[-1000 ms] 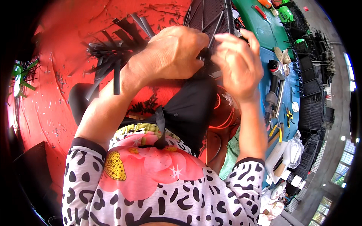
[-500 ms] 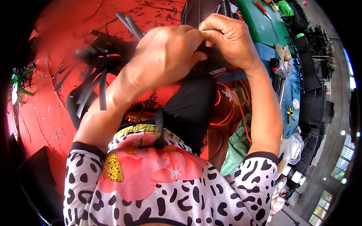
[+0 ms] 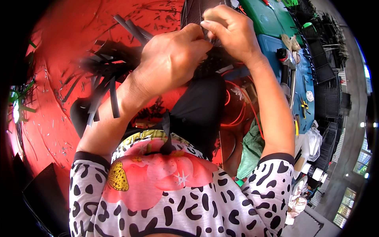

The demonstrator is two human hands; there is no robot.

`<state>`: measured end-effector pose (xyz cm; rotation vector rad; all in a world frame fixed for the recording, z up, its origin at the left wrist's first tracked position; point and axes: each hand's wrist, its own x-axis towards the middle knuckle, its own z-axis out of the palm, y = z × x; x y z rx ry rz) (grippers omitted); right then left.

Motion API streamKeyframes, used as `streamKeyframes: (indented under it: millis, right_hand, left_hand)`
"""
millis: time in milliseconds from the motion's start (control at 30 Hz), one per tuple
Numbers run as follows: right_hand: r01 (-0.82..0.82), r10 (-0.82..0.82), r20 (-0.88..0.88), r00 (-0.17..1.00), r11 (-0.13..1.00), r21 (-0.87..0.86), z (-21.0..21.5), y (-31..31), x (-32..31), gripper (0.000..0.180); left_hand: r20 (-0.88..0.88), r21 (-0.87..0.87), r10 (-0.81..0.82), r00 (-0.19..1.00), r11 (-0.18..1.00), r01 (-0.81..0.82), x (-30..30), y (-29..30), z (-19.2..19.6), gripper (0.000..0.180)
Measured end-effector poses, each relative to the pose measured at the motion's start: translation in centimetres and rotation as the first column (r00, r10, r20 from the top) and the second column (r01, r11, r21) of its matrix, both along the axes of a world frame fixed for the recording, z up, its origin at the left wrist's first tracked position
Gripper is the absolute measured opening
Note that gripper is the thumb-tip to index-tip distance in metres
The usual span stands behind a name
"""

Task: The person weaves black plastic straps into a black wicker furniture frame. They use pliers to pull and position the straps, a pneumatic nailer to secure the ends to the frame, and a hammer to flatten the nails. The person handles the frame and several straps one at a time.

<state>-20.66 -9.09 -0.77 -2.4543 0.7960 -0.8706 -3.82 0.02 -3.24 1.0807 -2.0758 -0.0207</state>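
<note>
My left hand is closed, back upward, on a dark piece made of flat strips; its hold is partly hidden. Black strips fan out to the left from behind this hand and wrist, some hanging over the forearm. Just right of it and a little higher, my right hand has its fingers curled and thumb pressed in. Whatever sits in that pinch is too small or hidden to name. Between and below the hands shows more dark material. A dark mesh panel lies beyond them.
Strip scraps litter the red floor covering. At right are a green surface and a blue surface with a black-and-silver tool and yellow-black pliers. A red hose and green sack lie beside my legs.
My right hand has risen slightly and drawn a little left, its fingers curling more. My left hand has shifted only slightly. The view has tilted a little.
</note>
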Motion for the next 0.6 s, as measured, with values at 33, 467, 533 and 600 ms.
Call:
streamKeyframes:
  millis: [33,467,533,600]
  right_hand:
    - [0.018,0.018,0.139,0.990,0.968,-0.251,-0.4,0.3,-0.3,0.027]
    - [0.375,-0.387,-0.037,0.921,0.909,-0.180,-10.2,2.5,-7.3,0.072]
    - [0.344,-0.359,-0.024,0.933,0.909,-0.236,-9.7,0.7,-6.8,0.073]
    - [0.385,-0.406,-0.041,0.913,0.889,-0.247,-9.2,-0.2,-8.2,0.073]
  left_hand:
    - [-0.007,0.019,-0.010,1.000,1.000,0.011,0.1,0.0,0.2,0.026]
    - [-0.014,0.170,0.003,1.000,0.985,0.000,-0.7,-2.3,0.9,0.019]
    - [-0.003,0.164,0.044,0.999,0.986,-0.043,-1.0,-3.4,0.8,0.018]
    - [-0.027,0.145,0.036,0.999,0.989,-0.032,-1.9,-4.7,0.6,0.016]
